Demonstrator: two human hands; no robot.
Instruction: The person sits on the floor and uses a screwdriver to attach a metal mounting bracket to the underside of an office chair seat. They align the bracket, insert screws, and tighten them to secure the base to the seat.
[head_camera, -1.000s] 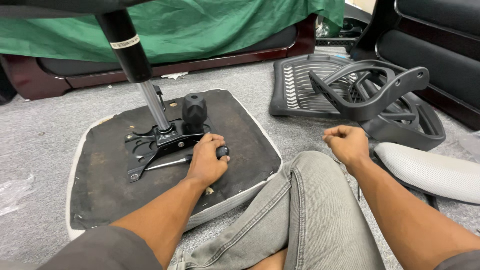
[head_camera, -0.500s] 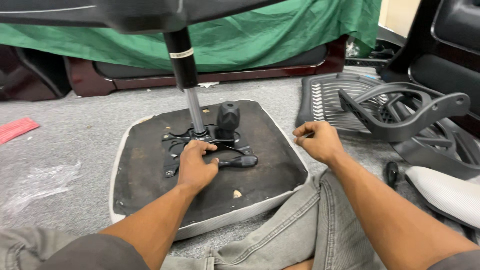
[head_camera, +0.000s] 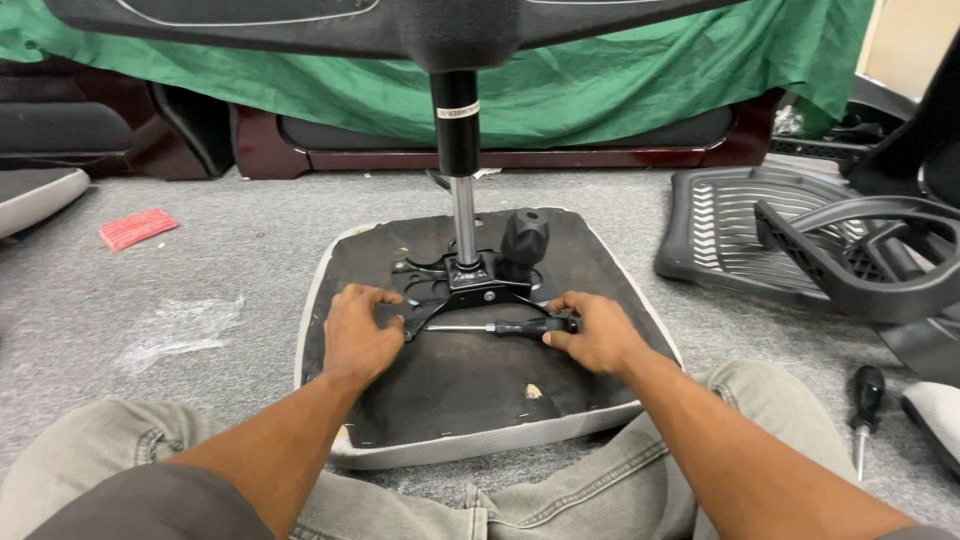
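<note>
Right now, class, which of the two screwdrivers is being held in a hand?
The screwdriver lying across the upturned chair seat, gripped by the right hand. The other screwdriver lies untouched on the carpet.

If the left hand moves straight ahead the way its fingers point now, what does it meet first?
Probably the black metal mounting plate on the upturned seat; the left hand already has its fingertips at the plate's edge. Depth is unclear.
</note>
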